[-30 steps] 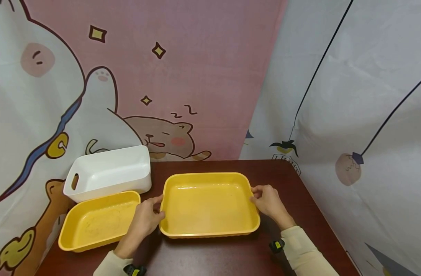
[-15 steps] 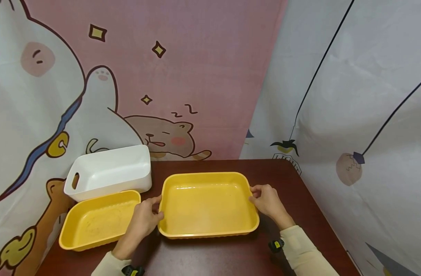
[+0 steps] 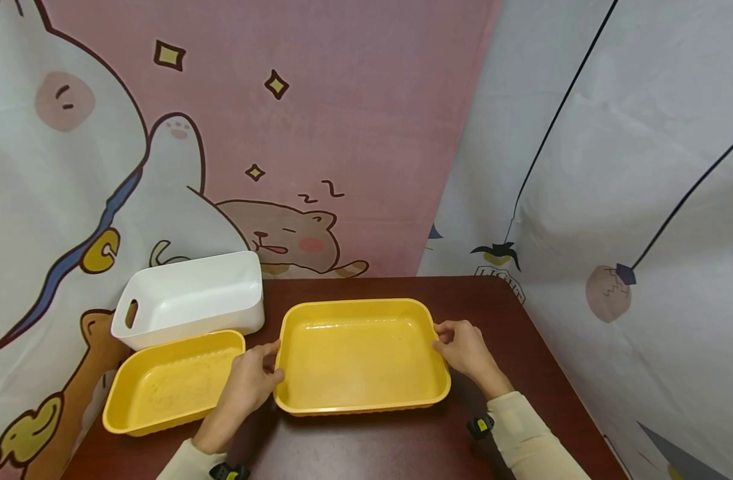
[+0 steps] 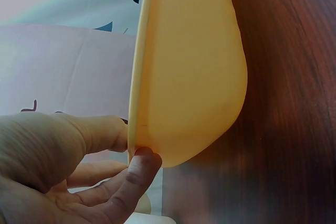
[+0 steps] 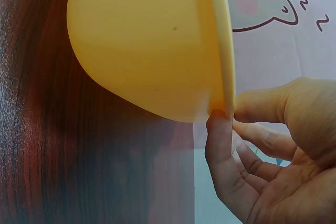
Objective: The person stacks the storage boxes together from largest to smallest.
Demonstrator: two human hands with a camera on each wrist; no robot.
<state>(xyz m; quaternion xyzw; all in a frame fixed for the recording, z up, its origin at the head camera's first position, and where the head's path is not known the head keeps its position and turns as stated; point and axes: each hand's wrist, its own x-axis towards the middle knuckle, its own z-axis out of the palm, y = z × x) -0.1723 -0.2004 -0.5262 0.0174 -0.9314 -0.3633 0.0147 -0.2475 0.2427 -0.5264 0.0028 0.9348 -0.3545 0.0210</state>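
A large yellow rectangular tray [image 3: 362, 357] with rounded corners is in the middle of the table, its inside bare. My left hand [image 3: 249, 380] pinches its left rim between thumb and finger; in the left wrist view the hand [image 4: 84, 166] has a fingertip on the outer side just below the lip. On the opposite short side, my right hand [image 3: 469, 353] pinches the right rim. The right wrist view shows that hand [image 5: 278, 150] with one finger against the outer wall [image 5: 147, 51] and the thumb at the lip.
Left of the large tray lies a smaller yellow tray [image 3: 174, 383], close beside my left hand. Behind it stands a white bin [image 3: 198, 297] with a handle slot. The dark wooden table [image 3: 366, 450] meets a cartoon-printed cloth [image 3: 366, 133] at the back and right.
The large yellow tray has shifted very slightly to the left, with both hands on its rim moving along. The other containers stay put.
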